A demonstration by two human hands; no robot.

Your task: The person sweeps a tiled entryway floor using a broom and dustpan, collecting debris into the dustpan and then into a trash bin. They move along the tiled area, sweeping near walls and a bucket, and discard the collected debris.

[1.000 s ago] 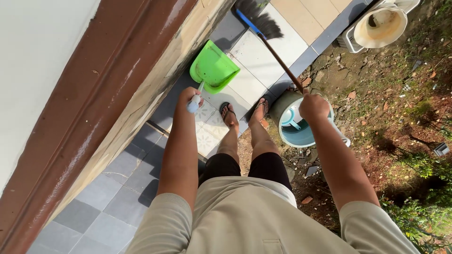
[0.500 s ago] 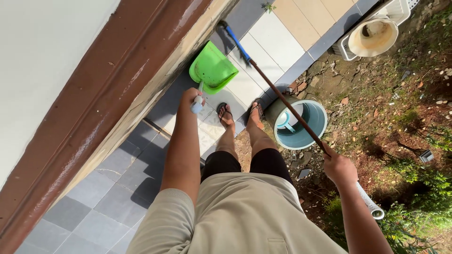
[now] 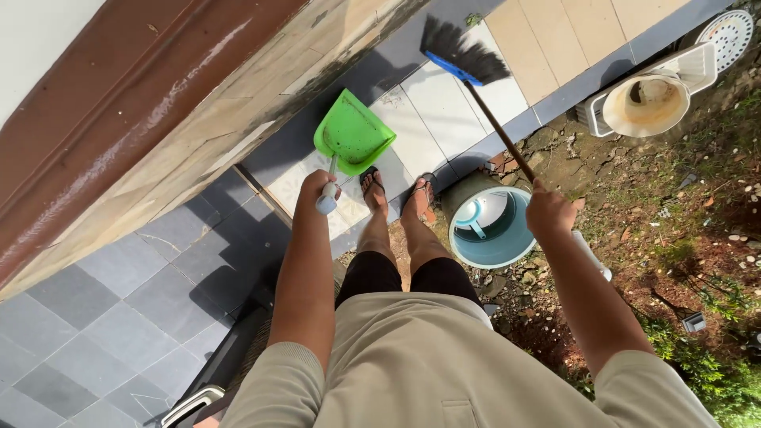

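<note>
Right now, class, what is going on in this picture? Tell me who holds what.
A person stands on a tiled walkway beside a wall. The left hand grips the handle of a green dustpan, whose pan rests on the tiles ahead of the feet. The right hand holds a broom by its stick, bristles on the pale tiles farther ahead. A blue bucket sits on the dirt by the right foot.
</note>
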